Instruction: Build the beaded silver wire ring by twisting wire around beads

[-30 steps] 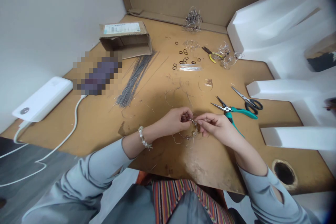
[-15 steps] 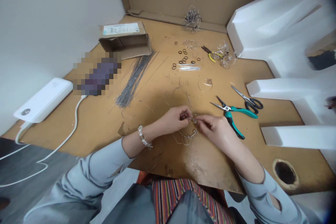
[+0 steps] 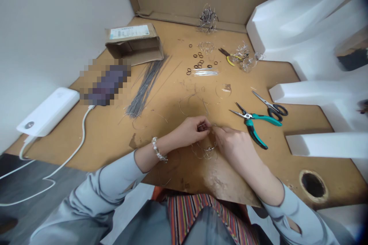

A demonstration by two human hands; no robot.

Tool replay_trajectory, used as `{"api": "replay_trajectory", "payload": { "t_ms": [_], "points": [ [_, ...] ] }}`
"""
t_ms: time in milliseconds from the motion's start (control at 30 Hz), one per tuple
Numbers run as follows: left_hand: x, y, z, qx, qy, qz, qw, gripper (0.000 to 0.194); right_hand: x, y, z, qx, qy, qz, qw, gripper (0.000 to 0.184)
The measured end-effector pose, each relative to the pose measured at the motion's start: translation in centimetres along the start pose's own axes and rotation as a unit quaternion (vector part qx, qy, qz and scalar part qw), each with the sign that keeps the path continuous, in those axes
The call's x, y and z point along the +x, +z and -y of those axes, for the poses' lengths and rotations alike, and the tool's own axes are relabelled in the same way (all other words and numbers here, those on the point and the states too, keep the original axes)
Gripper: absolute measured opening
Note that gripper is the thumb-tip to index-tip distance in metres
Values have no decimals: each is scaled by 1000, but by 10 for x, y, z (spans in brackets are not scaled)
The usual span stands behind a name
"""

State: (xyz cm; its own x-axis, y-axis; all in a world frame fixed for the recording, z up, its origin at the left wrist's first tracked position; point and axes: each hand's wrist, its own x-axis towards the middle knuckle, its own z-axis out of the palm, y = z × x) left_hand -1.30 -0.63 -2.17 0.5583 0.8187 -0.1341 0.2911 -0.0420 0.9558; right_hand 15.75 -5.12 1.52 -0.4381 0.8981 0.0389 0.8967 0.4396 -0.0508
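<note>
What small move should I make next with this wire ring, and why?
Perhaps pick up the teal-handled pliers with your right hand: it lies close by, while your left hand pinches the thin wire ring, and pliers could likely grip that fine wire more firmly.

Pliers (image 3: 252,123) right of wire frame (image 3: 204,152); scissors (image 3: 271,109) behind pliers.

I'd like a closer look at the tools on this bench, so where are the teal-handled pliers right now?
In the head view, the teal-handled pliers lie on the tan work board, just right of the person's right hand and below the black-handled scissors.
</note>
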Motion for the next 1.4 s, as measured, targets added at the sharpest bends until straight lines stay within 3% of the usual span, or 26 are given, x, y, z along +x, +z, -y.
{"api": "replay_trajectory", "payload": {
  "t_ms": [300,667,833,1067,1200,1300,1400],
  "points": [
    [-1,3,1,-4,-9,-23,1000,8,0,-2,8,-15,23,26,999,19],
    [1,3,-2,-141,-87,16,986,13,2,-5,10,-17,4,49,999,18],
    [2,1,-2,-138,-69,-4,988,11,1,-7,-12,89,-23,56,994,16],
    [0,0,0,-56,-43,32,997,11,4,-2,-36,308,46,-22,950,14],
    [-3,0,-5,-8,-25,28,999,13,6,1,-34,430,114,-20,896,17],
    [-5,-2,-10,14,-13,31,999,15,8,2,-35,498,115,-15,860,22],
    [-7,-6,-14,30,17,10,999,18,9,2,-35,519,106,-17,848,23]
  ]
}}
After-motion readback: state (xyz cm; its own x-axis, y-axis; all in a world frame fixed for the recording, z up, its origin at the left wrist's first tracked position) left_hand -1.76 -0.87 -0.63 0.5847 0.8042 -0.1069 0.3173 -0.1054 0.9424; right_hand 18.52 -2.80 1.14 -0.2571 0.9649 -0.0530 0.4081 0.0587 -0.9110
